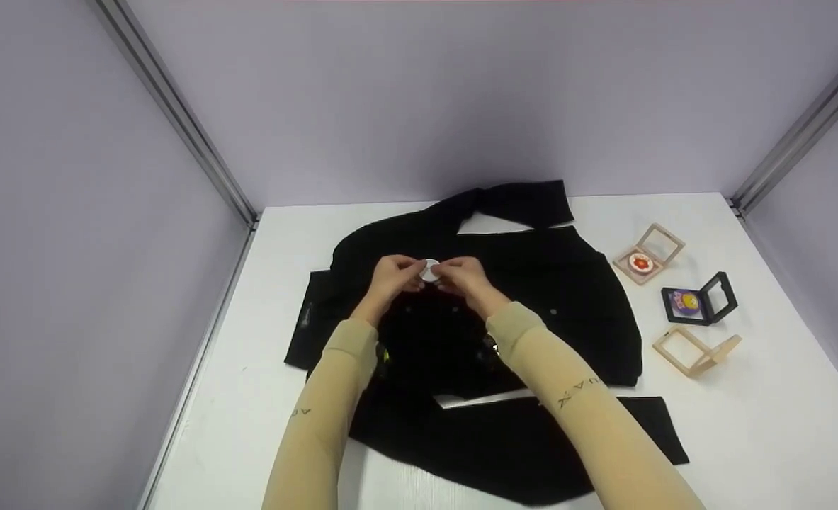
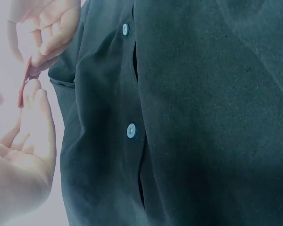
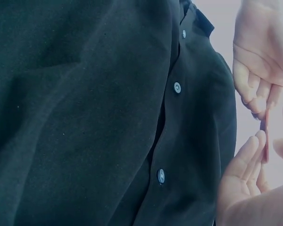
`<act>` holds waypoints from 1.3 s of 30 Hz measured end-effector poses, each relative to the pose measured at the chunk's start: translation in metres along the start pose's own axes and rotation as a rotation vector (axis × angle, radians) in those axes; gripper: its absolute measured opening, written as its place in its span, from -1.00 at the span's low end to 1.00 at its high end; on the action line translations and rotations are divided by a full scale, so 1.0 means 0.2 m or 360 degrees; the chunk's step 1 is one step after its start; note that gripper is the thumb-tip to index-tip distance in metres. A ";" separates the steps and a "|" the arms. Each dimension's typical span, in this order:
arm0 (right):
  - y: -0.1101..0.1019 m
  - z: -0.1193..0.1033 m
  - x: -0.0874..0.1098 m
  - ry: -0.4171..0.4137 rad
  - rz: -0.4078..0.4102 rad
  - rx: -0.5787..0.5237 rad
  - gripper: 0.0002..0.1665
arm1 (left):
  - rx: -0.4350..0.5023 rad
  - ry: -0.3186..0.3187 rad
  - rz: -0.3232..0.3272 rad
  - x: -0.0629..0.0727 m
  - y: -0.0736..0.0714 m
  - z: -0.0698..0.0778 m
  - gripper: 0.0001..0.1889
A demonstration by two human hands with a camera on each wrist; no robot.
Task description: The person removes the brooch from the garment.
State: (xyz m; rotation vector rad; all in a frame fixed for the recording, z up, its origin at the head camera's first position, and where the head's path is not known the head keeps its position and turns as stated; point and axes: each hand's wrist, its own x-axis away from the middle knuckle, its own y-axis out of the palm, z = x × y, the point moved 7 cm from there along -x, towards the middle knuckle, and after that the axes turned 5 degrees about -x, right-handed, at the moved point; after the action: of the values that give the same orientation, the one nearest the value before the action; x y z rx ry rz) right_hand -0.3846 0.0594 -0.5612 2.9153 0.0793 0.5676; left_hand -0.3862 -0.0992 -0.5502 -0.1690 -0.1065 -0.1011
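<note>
Both hands meet over a black button-up shirt (image 1: 574, 276) spread on the table. Between them is a small round badge-like disc (image 1: 430, 270), its white face toward the head camera. My left hand (image 1: 392, 276) pinches its left edge with thumb and fingers. Opposite, my right hand (image 1: 468, 278) pinches the right edge. In the left wrist view the disc (image 2: 25, 84) appears edge-on with a reddish rim, and the right wrist view shows the same thin red edge (image 3: 267, 136). Pale shirt buttons (image 2: 131, 130) run down the dark cloth.
On the table's right side stand three opened display cases: a pinkish one (image 1: 631, 268) with a red-and-white round badge, a black one (image 1: 719, 297) with a purple-and-yellow badge, and a light wood-toned one (image 1: 702, 361). Pale walls (image 1: 426, 99) enclose the white table (image 1: 248, 425).
</note>
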 end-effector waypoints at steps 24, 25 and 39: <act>-0.01 -0.01 -0.01 -0.0065 0.0131 0.0179 -0.76 | -0.0069 -0.0035 -0.0008 0.00 0.02 0.00 -0.78; -0.01 -0.01 -0.01 -0.0074 0.0135 0.0192 -0.73 | -0.0074 -0.0034 -0.0010 0.00 0.02 -0.01 -0.78; -0.02 -0.06 0.01 -0.0297 0.0216 0.0493 -0.80 | -0.0137 -0.0029 0.0008 0.00 0.03 -0.01 -0.80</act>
State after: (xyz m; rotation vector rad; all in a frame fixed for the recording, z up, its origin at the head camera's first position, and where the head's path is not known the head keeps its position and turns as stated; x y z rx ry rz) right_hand -0.3879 0.0650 -0.5514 3.2797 -0.0604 0.3237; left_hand -0.3855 -0.0932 -0.5537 -0.2563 -0.1200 -0.0991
